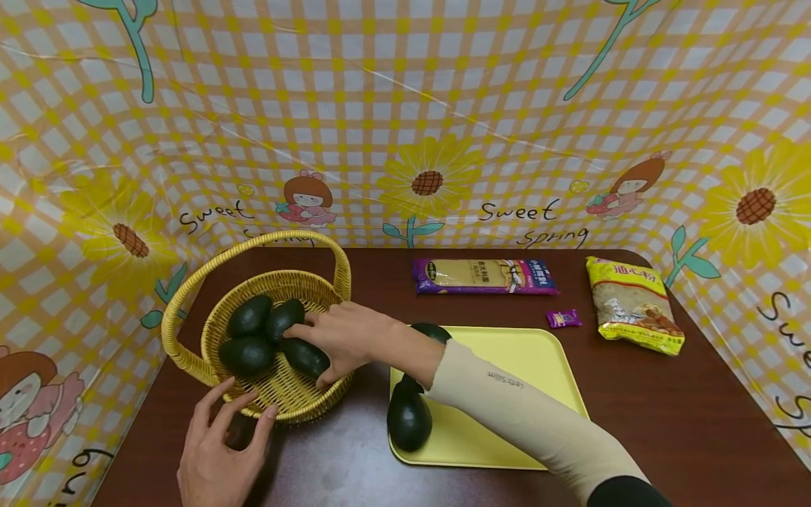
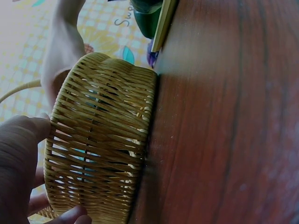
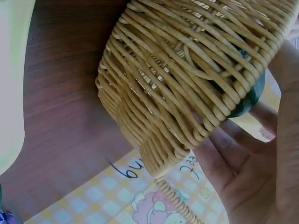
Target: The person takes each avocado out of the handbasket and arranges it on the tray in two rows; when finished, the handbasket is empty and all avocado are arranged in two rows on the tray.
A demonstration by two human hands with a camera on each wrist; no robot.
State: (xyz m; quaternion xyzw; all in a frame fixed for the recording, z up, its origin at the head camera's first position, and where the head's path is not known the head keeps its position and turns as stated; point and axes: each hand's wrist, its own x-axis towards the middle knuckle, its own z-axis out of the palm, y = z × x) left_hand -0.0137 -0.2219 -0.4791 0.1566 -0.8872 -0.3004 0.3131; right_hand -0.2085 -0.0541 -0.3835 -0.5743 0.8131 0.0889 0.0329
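A round yellow wicker basket point(image 1: 298, 415) with a tall handle stands at the left, several dark green avocados point(image 1: 247, 357) inside it. My right hand point(image 1: 345, 338) reaches over the basket's right side and holds one avocado point(image 1: 305, 358) between thumb and fingers, low among the others. In the right wrist view that avocado point(image 3: 252, 99) shows just past the rim, partly hidden by the weave. My left hand point(image 1: 222, 443) is at the basket's near left edge, its loosely bent fingers spread and the fingertips right at the rim.
A yellow tray point(image 1: 507, 443) lies to the right under my right forearm, with avocados point(image 1: 409, 415) along its left side. Behind it are a pasta packet point(image 1: 484, 276) and a small purple packet point(image 1: 563, 318). A yellow-topped bag point(image 1: 633, 303) lies far right. Patterned cloth surrounds the table.
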